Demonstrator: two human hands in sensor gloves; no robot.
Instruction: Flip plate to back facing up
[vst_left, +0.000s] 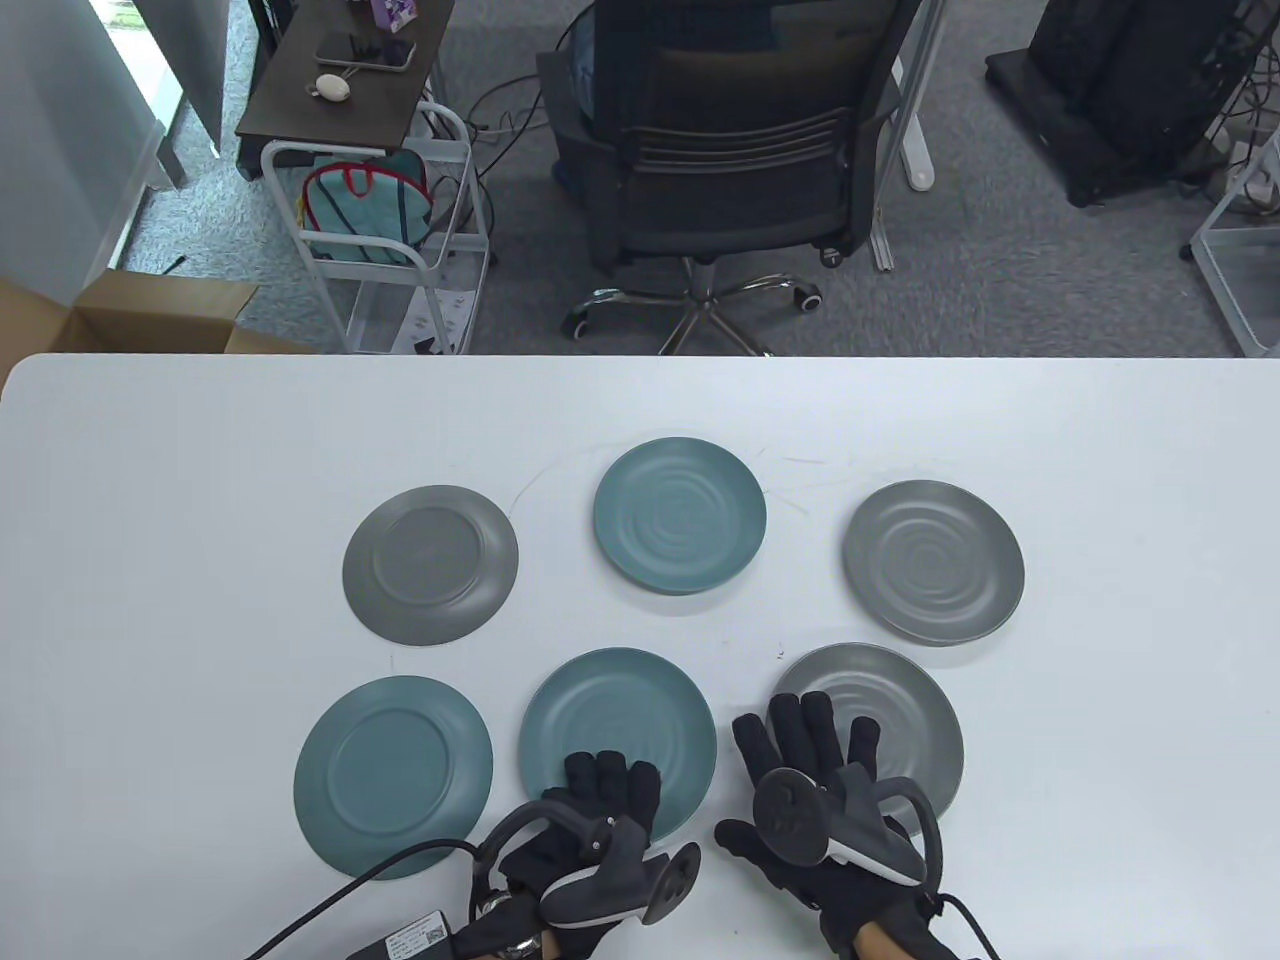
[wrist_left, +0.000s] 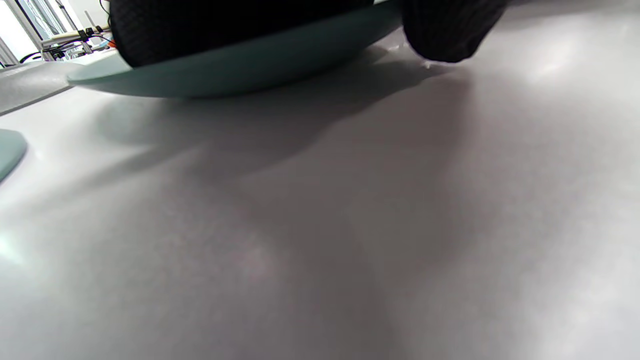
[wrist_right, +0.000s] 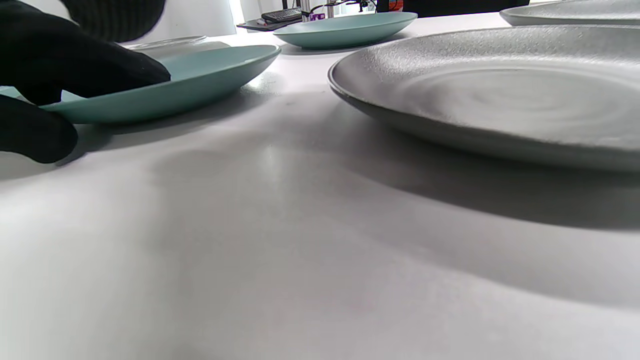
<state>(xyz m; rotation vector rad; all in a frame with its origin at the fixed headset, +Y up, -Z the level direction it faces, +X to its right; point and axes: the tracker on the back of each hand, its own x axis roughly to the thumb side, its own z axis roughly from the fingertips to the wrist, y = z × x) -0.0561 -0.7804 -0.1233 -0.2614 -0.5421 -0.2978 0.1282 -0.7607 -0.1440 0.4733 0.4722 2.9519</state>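
Several plates lie on the white table (vst_left: 180, 480). The front middle teal plate (vst_left: 620, 710) lies face up. My left hand (vst_left: 608, 778) grips its near rim: fingers (wrist_left: 225, 25) lie on top, and the thumb (wrist_left: 450, 30) is down at the table by the edge. The right wrist view shows this plate (wrist_right: 200, 80) with the left hand's fingers (wrist_right: 75, 65) on it. My right hand (vst_left: 810, 740) is open, fingers spread over the near left part of the front right grey plate (vst_left: 915, 705), also face up (wrist_right: 500, 100).
A teal plate (vst_left: 393, 762) at front left and a grey plate (vst_left: 430, 565) at back left lie back up. A teal plate (vst_left: 680, 515) at back middle and a grey plate (vst_left: 932, 575) at back right lie face up. An office chair (vst_left: 740, 150) stands beyond the far edge.
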